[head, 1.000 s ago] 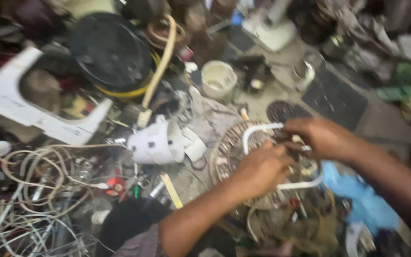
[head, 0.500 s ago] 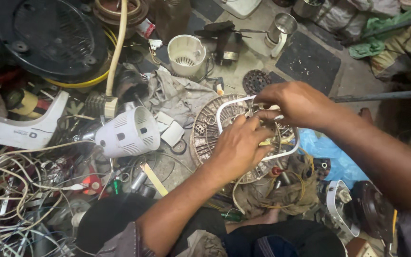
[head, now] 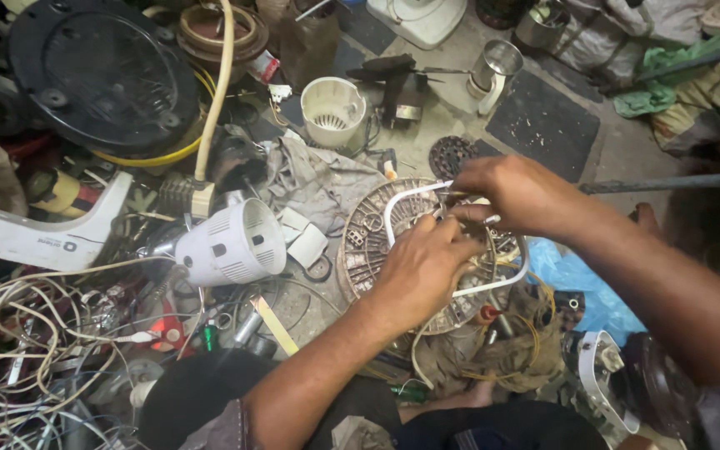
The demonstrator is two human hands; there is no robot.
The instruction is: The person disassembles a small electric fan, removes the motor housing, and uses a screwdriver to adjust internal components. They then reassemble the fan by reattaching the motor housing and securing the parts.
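A round, dirty fan motor plate (head: 366, 242) with slots lies on the floor in the middle. A white bent bracket (head: 402, 202) rests across it. My left hand (head: 422, 271) presses down on the plate and the bracket from the near side, fingers curled. My right hand (head: 514, 193) reaches in from the right and pinches something small at the bracket's top edge; what it pinches is hidden by the fingers. Yellow and red wires (head: 517, 329) trail out below the plate.
A white ribbed motor housing (head: 231, 243) lies left of the plate, beside a grey rag (head: 318, 179). A black round base (head: 102, 71), a white cup-shaped part (head: 332, 110), a metal cup (head: 496, 67), tangled cables (head: 27, 333) and a blue plastic bag (head: 572, 279) surround the spot.
The view has shifted so the plate sits nearer the middle and larger. Both hands stay on the plate and bracket, the right hand's fingers now closer to the bracket's top edge.
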